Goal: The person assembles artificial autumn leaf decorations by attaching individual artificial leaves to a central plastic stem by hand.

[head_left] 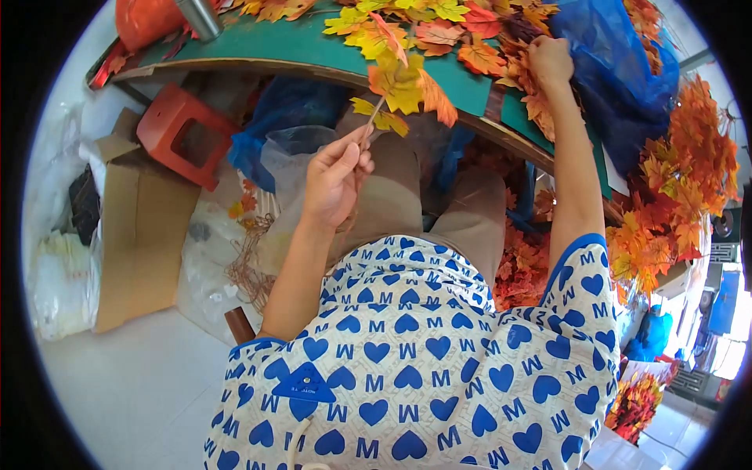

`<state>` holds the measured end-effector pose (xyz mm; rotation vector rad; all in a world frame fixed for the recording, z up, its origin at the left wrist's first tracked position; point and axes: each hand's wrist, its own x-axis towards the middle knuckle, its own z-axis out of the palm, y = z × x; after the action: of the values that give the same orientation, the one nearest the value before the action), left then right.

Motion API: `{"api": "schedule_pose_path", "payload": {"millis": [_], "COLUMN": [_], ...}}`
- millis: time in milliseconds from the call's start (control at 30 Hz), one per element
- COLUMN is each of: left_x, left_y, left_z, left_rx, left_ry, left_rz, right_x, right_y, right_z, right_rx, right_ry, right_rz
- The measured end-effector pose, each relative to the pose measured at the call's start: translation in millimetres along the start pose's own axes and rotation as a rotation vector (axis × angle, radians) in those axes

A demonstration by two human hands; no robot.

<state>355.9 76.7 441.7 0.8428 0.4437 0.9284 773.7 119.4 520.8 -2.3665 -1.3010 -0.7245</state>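
Above my lap, my left hand (339, 178) pinches the thin stem of an artificial maple leaf sprig (398, 84). Its yellow and orange leaves point up and away from me, overlapping the front edge of the green table (274, 43) in view. My right hand (551, 63) reaches out to the far right of the tabletop, fingers curled down among orange artificial maple leaves (513, 63). What lies between those fingertips is hidden. Yellow artificial maple leaves (368, 35) are spread on the table between my hands.
A blue plastic bag (619, 78) lies right of my right hand, beside a big heap of orange leaves (681, 180). A metal cylinder (200, 19) stands at the table's far left. On the floor at left are a red stool (176, 129) and a cardboard box (149, 227).
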Motion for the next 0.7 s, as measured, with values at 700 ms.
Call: {"api": "schedule_pose_path", "payload": {"millis": [700], "left_x": [-3], "left_y": [-12], "left_z": [3], "left_rx": [-0.593], "left_ry": [-0.23], "left_rz": [-0.231], "right_x": [21], "right_y": [19], "right_z": [-10], "right_rx": [1.499], "right_ry": [-0.139], "right_rz": [0.787]}}
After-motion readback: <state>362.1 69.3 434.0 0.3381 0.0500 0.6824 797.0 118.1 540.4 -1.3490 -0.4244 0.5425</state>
